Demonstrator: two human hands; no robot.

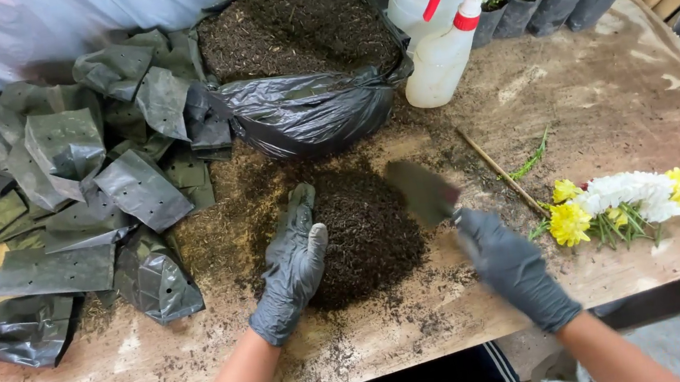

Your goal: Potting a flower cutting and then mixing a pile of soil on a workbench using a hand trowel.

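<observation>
At frame centre, the gloved left hand (293,263) rests flat and spread against a loose dark soil mound (367,231). The gloved right hand (508,269) grips a small dark metal trowel (421,192). Black perforated plastic grow bags (78,195), left, lie unfilled.

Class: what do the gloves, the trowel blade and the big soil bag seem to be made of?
Gloves on left hand and right hand: thin dark rubbery film, probably nitrile, snug, wrinkled. Trowel blade: seemingly dull dark metal, flat. Soil bag: glossy black plastic film, creased.

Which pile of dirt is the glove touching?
The loose soil heap on the table; the left hand rests against it. The other soil sits in the black bag.
</observation>
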